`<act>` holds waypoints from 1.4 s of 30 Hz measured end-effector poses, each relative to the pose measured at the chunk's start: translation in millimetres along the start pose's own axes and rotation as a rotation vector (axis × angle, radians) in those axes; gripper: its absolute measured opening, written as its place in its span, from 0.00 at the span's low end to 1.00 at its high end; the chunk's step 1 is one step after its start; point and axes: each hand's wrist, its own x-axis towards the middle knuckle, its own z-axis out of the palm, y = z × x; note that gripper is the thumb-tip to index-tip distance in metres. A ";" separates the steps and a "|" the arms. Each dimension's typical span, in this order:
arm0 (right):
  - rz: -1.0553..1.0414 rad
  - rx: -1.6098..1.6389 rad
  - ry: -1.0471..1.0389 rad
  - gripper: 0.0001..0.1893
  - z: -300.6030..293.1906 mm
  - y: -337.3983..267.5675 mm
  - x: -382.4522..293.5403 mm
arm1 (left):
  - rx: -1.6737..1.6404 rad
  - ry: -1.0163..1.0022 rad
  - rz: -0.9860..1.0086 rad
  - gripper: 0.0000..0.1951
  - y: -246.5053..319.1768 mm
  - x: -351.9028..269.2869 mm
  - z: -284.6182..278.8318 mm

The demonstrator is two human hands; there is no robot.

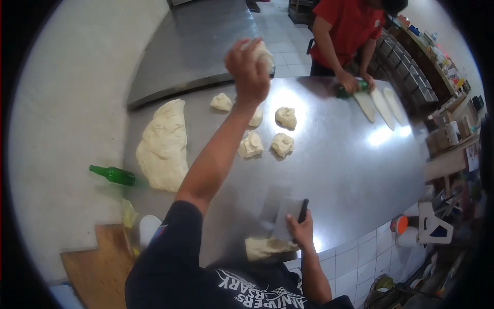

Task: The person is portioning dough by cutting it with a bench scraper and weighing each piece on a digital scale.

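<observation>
My left hand (247, 71) is stretched out over the far side of the steel table (347, 170), its fingers around a lump of dough (265, 58). A dough scraper (285, 218) with a metal blade and black handle is in my right hand (303, 231), close to my body. Just beneath the blade, a long piece of dough (262, 249) lies along the near edge. Several rough dough lumps (283, 145) sit mid-table, some partly covered by my left forearm. Left of that forearm spreads a large dough slab (164, 146).
A green glass bottle (115, 175) lies at the table's left side. Across the table, a person in a red shirt (349, 34) presses another green bottle (341, 92) beside flattened dough strips (382, 108). A second steel surface (200, 42) adjoins the far left side.
</observation>
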 end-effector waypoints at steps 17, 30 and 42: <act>-0.074 -0.110 0.159 0.23 -1.6 58.1 -46.7 | -0.307 -1.176 -0.288 0.42 158.8 -403.8 -283.5; -0.219 -0.842 0.060 0.22 56.4 64.0 -107.7 | -0.252 -1.164 -0.278 0.46 180.3 -438.2 -316.3; -0.275 -0.763 0.074 0.24 99.6 95.8 -86.4 | -0.426 -0.977 -0.617 0.34 163.3 -434.4 -339.0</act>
